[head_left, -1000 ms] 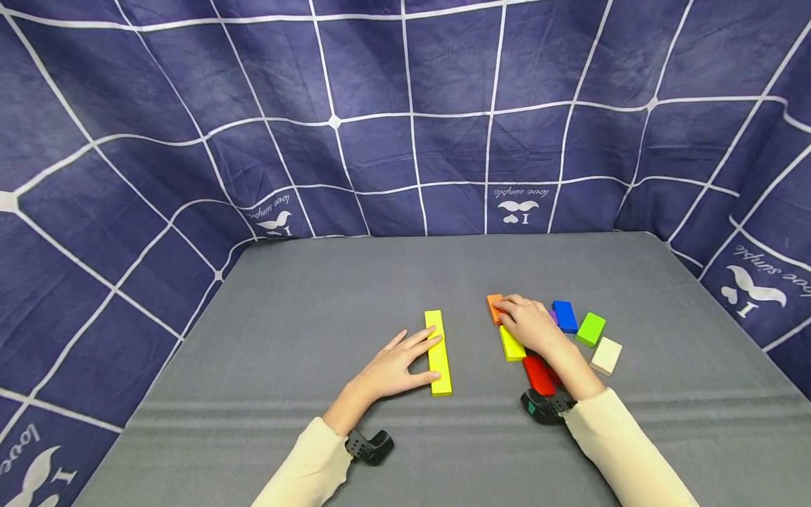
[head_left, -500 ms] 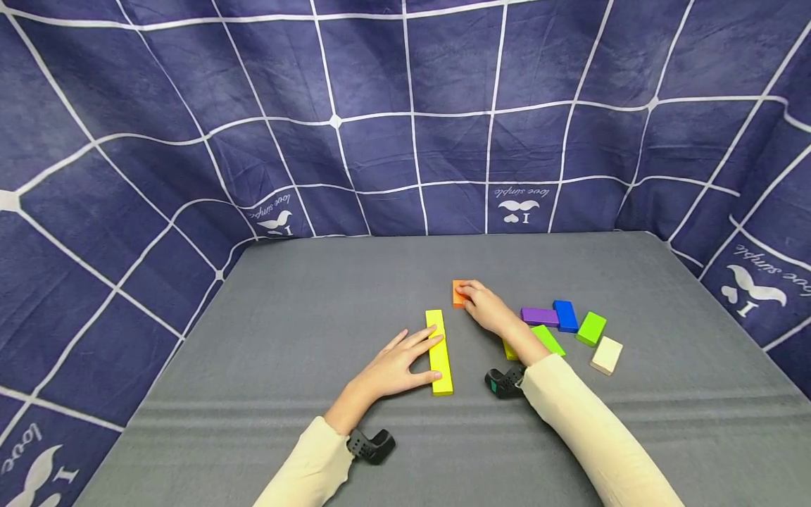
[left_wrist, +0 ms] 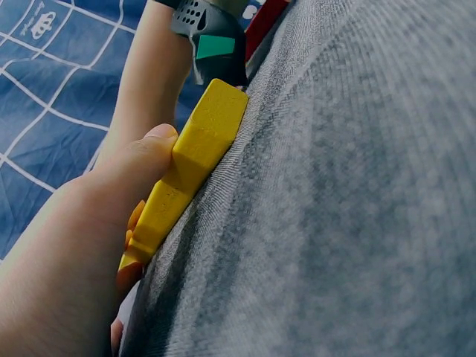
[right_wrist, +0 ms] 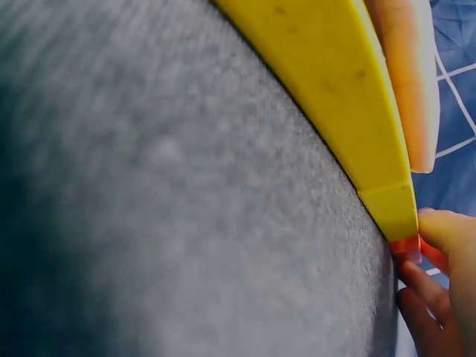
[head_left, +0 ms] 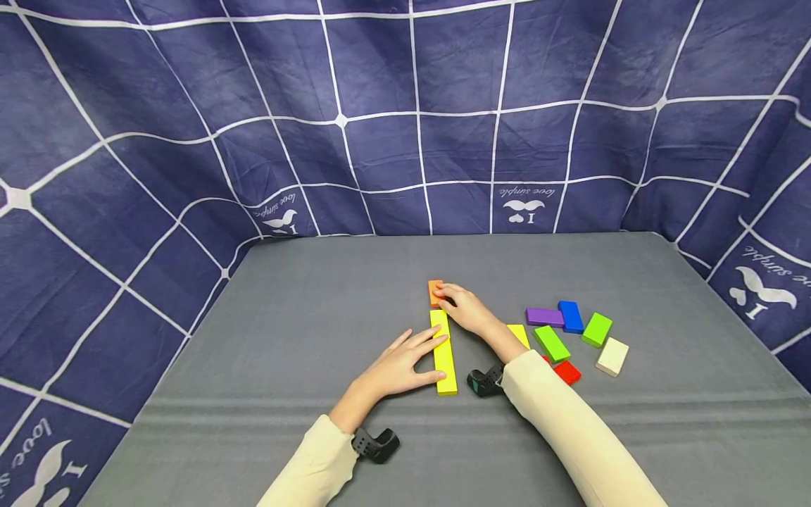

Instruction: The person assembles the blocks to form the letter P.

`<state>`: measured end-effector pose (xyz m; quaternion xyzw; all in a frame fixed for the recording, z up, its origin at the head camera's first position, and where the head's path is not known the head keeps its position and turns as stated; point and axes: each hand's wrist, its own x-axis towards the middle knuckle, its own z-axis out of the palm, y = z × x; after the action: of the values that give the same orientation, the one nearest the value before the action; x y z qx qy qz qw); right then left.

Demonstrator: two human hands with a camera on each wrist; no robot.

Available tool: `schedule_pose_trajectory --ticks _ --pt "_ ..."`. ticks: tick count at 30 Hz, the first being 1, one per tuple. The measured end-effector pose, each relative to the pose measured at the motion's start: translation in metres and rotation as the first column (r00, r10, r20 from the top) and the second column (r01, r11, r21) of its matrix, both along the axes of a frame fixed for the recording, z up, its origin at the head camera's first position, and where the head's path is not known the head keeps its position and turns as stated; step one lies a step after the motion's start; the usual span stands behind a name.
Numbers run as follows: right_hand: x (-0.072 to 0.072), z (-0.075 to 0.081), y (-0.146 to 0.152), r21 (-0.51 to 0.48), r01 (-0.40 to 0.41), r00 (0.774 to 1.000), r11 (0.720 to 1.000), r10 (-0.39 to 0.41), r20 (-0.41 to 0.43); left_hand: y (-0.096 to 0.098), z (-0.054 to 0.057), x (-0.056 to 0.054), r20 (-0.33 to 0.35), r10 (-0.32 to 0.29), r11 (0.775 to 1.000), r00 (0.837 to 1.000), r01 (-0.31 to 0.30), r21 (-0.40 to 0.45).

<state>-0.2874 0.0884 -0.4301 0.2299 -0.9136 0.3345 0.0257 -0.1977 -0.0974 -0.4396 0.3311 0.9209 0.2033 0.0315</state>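
Note:
Two yellow blocks (head_left: 446, 370) lie end to end in a row on the grey cloth, with a seam between them in the right wrist view. My left hand (head_left: 395, 366) rests along their left side, fingers spread; two fingertips lie on top and the thumb touches the near part. At the row's far end, my right hand (head_left: 465, 310) pinches an orange block (head_left: 434, 290) between thumb and fingers. In the head view a narrow gap shows between orange and yellow; in the right wrist view the orange block (right_wrist: 405, 247) overlaps the yellow end.
Right of my right forearm lie loose blocks: purple (head_left: 543, 317), blue (head_left: 571, 317), two green (head_left: 597, 329), cream (head_left: 612, 356) and red (head_left: 567, 372). A third yellow block (head_left: 519, 334) is partly hidden by that arm. A blue checked curtain (head_left: 380, 155) hangs behind the table.
My right hand has carried the orange block left from the loose blocks to the far end of the yellow row. My left hand stays in place on the yellow blocks.

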Motion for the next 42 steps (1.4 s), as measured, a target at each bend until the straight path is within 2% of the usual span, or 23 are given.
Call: schedule_pose_trajectory --ticks 12,27,36,42 --pt "0.008 -0.003 0.009 0.015 -0.058 0.998 0.998 0.058 0.014 0.002 -0.002 -0.003 -0.002 0.000 1.000 1.000 0.000 -0.012" --pt "0.019 -0.001 0.026 0.026 -0.041 0.999 0.999 0.040 0.010 0.016 0.001 0.005 0.014 -0.017 0.999 1.000 0.017 -0.028" --pt "0.025 0.003 0.042 0.052 -0.025 1.000 0.998 0.024 0.018 0.030 0.004 0.006 0.019 -0.051 0.998 0.999 0.051 -0.036" --pt "0.028 0.003 0.045 0.072 -0.015 1.000 0.997 0.014 0.017 0.034 0.001 0.007 0.029 -0.055 0.998 0.998 0.056 -0.027"
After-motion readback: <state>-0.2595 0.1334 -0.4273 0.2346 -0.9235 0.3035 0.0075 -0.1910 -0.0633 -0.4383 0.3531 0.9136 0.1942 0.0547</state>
